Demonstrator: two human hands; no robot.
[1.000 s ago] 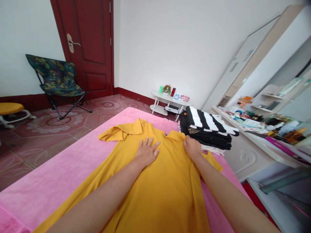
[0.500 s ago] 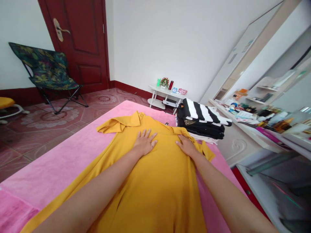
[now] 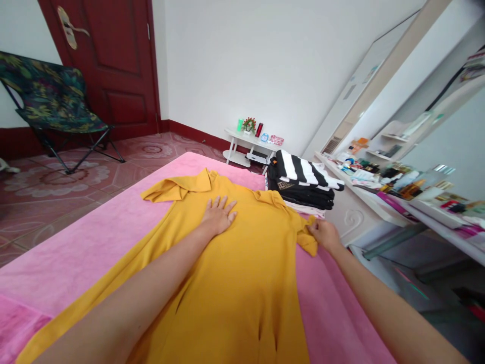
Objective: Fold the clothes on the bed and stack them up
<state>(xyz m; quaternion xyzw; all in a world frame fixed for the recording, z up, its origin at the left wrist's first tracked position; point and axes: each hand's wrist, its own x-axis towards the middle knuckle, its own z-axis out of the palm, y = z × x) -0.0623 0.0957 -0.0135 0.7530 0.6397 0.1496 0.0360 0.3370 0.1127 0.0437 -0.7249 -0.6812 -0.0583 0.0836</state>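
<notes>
A mustard-yellow dress (image 3: 242, 263) with short sleeves and a collar lies spread over a pink bed cover (image 3: 113, 227), its collar end away from me. My left hand (image 3: 219, 216) rests flat on the upper chest of the dress, fingers apart. Out at the right edge, my right hand (image 3: 324, 233) pinches the right sleeve (image 3: 307, 237) between thumb and fingers. The left sleeve (image 3: 162, 189) lies stretched outward on the cover. The lower end of the dress runs out of view beneath my forearms.
Beyond the collar, folded clothes (image 3: 303, 187) are stacked, a black-and-white striped one on top. A dressing table (image 3: 382, 207) crowded with bottles lines the right side. A small white stand (image 3: 246, 136) is by the wall. A patterned folding chair (image 3: 53, 101) stands near the red door (image 3: 117, 65).
My right hand has moved from the dress's chest out to the right sleeve and taken hold of it. My left hand stays flat on the fabric. The view has shifted slightly right.
</notes>
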